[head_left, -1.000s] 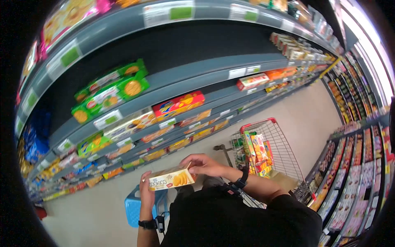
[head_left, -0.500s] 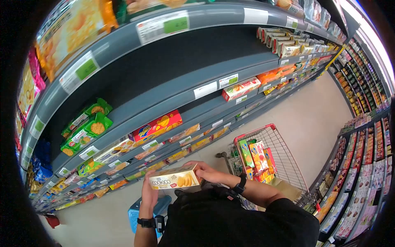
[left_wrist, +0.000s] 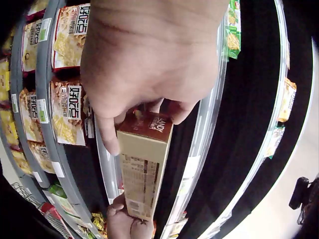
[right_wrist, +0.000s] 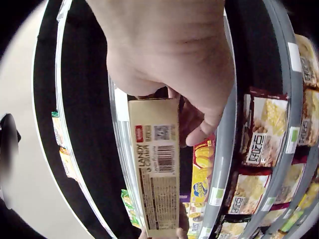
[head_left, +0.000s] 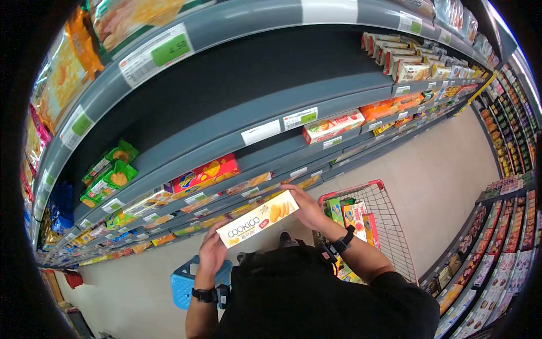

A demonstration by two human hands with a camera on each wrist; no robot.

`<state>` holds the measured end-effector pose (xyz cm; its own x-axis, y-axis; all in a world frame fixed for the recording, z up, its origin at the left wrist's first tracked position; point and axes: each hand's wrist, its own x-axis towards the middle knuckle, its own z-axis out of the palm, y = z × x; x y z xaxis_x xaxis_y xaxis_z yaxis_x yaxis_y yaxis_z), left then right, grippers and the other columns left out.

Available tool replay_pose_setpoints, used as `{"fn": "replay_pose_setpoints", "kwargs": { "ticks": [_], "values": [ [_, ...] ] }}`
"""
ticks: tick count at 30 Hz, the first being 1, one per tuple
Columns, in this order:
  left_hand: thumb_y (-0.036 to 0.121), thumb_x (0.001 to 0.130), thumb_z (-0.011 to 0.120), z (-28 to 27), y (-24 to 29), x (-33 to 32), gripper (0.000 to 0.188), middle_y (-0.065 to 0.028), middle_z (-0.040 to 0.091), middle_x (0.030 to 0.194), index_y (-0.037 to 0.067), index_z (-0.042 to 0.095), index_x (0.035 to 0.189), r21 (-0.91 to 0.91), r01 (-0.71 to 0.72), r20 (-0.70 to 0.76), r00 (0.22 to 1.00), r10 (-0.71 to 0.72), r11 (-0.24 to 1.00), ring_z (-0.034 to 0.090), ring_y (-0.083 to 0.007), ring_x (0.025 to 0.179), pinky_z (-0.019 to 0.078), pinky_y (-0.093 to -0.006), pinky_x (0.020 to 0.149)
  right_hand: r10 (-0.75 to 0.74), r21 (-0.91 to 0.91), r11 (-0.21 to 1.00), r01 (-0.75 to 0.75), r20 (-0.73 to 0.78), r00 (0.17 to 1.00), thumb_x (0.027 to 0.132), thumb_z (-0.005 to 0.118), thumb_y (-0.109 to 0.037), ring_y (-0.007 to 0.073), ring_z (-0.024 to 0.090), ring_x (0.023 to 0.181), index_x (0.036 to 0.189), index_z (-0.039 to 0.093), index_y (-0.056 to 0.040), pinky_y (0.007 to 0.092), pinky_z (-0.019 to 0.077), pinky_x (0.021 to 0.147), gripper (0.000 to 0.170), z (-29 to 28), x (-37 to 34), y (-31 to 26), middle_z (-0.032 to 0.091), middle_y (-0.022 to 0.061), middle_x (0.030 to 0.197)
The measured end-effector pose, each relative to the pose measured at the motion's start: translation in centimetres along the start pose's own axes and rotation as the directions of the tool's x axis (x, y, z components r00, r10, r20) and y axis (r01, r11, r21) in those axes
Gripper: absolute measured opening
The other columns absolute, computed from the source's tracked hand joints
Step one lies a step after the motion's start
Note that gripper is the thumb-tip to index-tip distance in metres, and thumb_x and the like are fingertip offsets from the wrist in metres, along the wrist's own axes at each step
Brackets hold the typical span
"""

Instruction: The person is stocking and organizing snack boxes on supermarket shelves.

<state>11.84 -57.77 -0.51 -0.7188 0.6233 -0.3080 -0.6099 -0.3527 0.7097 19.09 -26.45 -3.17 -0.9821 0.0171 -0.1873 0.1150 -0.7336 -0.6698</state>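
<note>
A long cream COOKICO box [head_left: 257, 219] is held between both hands in front of the body, its printed face up and its right end tilted higher. My left hand [head_left: 211, 252] grips the box's left end, my right hand [head_left: 307, 209] its right end. In the left wrist view the left hand [left_wrist: 149, 64] pinches the brown end of the box [left_wrist: 142, 169]; the other hand holds the far end. The right wrist view shows the right hand [right_wrist: 174, 59] at the near end, above a side of the box [right_wrist: 158, 174] with a barcode and small print.
Shelves [head_left: 203, 135] with packaged snacks curve across the front and left. A shopping cart [head_left: 389, 226] holding several boxes stands at the right. A blue stool [head_left: 182, 282] is on the floor at lower left. More stocked shelves [head_left: 485, 254] line the far right.
The box has turned so its large printed face shows upward, and its right end has risen with the right hand. The head view has shifted along the shelves.
</note>
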Motion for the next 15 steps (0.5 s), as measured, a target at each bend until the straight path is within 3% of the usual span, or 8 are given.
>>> {"fn": "replay_pose_setpoints", "kwargs": {
  "ticks": [2,3,6,10,12,15],
  "values": [
    [0.019,0.094,0.049,0.6,0.0,-0.2,0.050,-0.0167,0.052,0.137,-0.004,0.045,0.138,0.060,-0.050,-0.022,0.998,0.051,0.997,0.047,-0.0308,0.131,0.0361,-0.0431,0.110,-0.023,-0.164,0.986,0.007,-0.094,0.995,0.106,0.045,-0.027,0.0119,0.056,0.109,0.135,0.049,-0.0127,0.0309,0.0481,0.093,0.033,-1.2,1.0,1.0,0.056,0.0010,0.116],
    [0.018,0.094,0.049,0.9,0.1,-0.6,0.049,-0.0173,0.052,0.136,-0.005,0.046,0.137,0.053,-0.063,-0.035,0.997,0.065,0.997,0.047,-0.0308,0.131,0.0358,-0.0430,0.111,-0.008,-0.137,0.990,-0.020,-0.204,0.979,0.104,0.048,-0.026,0.0105,0.056,0.105,0.126,0.054,-0.0141,0.0312,0.0503,0.089,0.025,-0.3,0.9,1.4,0.057,0.0001,0.110],
    [0.017,0.095,0.048,1.6,0.2,-0.3,0.047,-0.0178,0.052,0.137,-0.006,0.046,0.136,0.078,-0.080,-0.057,0.995,0.085,0.994,0.047,-0.0306,0.131,0.0356,-0.0425,0.112,-0.026,-0.199,0.979,-0.037,-0.308,0.951,0.103,0.052,-0.028,0.0110,0.057,0.103,0.117,0.055,-0.0134,0.0336,0.0519,0.086,0.021,-0.6,0.7,1.1,0.057,-0.0009,0.108],
    [0.015,0.096,0.047,2.2,0.8,0.6,0.045,-0.0173,0.049,0.141,-0.005,0.047,0.136,0.158,-0.074,-0.055,0.995,0.083,0.985,0.048,-0.0292,0.131,0.0388,-0.0409,0.109,-0.029,-0.182,0.983,-0.026,-0.292,0.956,0.101,0.055,-0.030,0.0115,0.057,0.103,0.113,0.056,-0.0130,0.0333,0.0527,0.083,0.021,-1.7,0.9,1.7,0.057,-0.0018,0.109],
    [0.015,0.096,0.050,1.7,0.7,-0.1,0.041,-0.0147,0.053,0.135,-0.002,0.051,0.133,0.184,-0.066,-0.135,0.987,0.092,0.981,0.051,-0.0260,0.126,0.0422,-0.0385,0.105,-0.007,-0.186,0.981,-0.047,-0.283,0.959,0.100,0.057,-0.029,0.0113,0.057,0.102,0.113,0.056,-0.0150,0.0328,0.0531,0.081,0.019,-1.6,0.8,2.5,0.057,-0.0021,0.108],
    [0.016,0.092,0.061,1.0,1.1,-1.6,0.034,-0.0082,0.057,0.120,0.002,0.055,0.123,0.366,-0.068,0.003,0.997,0.072,0.928,0.055,-0.0188,0.115,0.0441,-0.0338,0.098,0.053,-0.231,0.963,-0.141,-0.350,0.935,0.100,0.058,-0.028,0.0115,0.059,0.102,0.113,0.056,-0.0140,0.0318,0.0531,0.081,0.020,-1.5,0.4,4.7,0.059,-0.0009,0.108]
  ]
}}
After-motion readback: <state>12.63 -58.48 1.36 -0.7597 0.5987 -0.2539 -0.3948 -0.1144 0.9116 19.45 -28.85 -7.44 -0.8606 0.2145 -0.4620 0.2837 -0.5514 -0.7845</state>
